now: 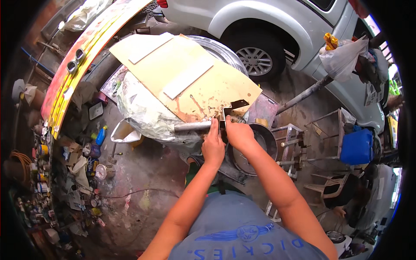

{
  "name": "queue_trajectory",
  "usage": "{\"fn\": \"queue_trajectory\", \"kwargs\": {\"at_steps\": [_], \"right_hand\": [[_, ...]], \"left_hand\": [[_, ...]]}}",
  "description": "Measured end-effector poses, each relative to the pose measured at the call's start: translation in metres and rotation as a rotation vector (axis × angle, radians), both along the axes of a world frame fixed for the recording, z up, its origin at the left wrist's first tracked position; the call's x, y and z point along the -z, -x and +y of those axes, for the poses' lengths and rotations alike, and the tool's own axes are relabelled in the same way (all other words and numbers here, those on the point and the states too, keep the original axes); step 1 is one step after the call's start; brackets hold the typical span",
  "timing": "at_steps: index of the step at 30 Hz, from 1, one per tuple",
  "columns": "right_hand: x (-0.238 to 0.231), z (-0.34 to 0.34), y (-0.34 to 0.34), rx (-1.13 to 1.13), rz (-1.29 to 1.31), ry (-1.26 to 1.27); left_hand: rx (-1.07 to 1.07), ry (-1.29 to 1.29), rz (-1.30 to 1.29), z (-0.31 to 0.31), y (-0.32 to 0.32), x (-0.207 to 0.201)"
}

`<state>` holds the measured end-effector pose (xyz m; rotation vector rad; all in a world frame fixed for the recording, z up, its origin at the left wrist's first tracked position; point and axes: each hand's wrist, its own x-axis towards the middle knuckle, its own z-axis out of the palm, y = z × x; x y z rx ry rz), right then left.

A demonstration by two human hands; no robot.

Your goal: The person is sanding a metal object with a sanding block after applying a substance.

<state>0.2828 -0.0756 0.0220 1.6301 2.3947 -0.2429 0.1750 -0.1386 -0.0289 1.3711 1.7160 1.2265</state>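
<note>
In the head view, the right hand (239,135) has its fingers curled around a dark metal piece (222,123) at the near edge of a stained tan board (203,69). The left hand (213,149) holds its fingers nearly straight beside that piece, by a grey tube's (190,127) end; whether they grip, I cannot tell.

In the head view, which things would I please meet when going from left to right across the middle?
Orange cable coil, blue bottle, left hand, right hand, blue container.
</note>
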Motion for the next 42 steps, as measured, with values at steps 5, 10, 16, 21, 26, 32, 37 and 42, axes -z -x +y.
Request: {"fn": "queue_trajectory", "kwargs": {"at_steps": [5, 10, 16, 21, 26, 32, 37, 42], "right_hand": [[-0.003, -0.001, 0.006, -0.014, 0.051, 0.012], [-0.006, -0.002, 0.004, 0.035, 0.058, 0.041], [-0.014, -0.003, 0.005, -0.005, 0.021, 0.064], [-0.013, -0.004, 0.008, -0.025, 0.059, 0.038], [-0.011, -0.003, 0.006, -0.011, 0.026, 0.056], [-0.009, -0.005, 0.004, 0.002, 0.039, 0.056], [-0.008, -0.003, 0.007, -0.011, 0.062, 0.04], [-0.005, -0.005, 0.004, -0.012, 0.053, 0.042]], "left_hand": [[-0.031, -0.011, 0.078, 0.017, 0.007, 0.003], [-0.039, -0.007, 0.154, 0.001, 0.001, -0.001], [-0.067, -0.144, 0.25, -0.006, -0.001, 0.004], [-0.013, 0.044, 0.065, 0.021, 0.011, 0.003], [-0.089, -0.04, 0.189, 0.0, 0.001, -0.004], [-0.065, -0.001, 0.214, -0.014, -0.006, -0.007], [-0.11, -0.04, 0.213, 0.012, 0.0, -0.001], [-0.122, -0.058, 0.229, 0.004, -0.002, 0.001]]}}
